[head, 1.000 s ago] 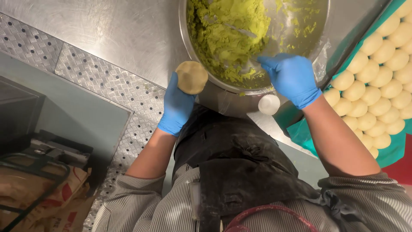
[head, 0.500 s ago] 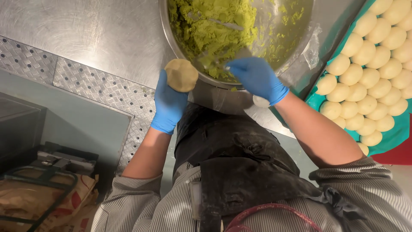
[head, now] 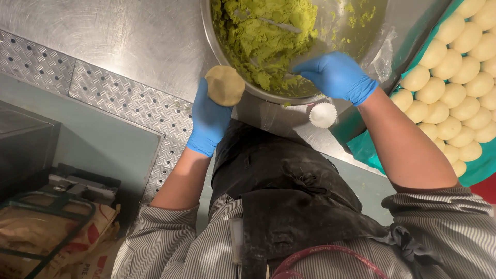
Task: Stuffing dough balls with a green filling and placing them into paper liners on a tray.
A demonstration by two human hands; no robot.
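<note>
Blue-gloved left hand (head: 209, 116) cups flat dough disc (head: 225, 85); right hand (head: 337, 76) pinches green filling (head: 263, 36) inside steel bowl (head: 217, 51), paper cup (head: 323, 114) just below it.

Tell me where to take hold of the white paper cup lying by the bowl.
Pinch the fluted rim of the white paper cup from above: it sits upright and open on the steel counter, clear of the right hand, and its thin pleated wall would crush under a side squeeze.
</note>
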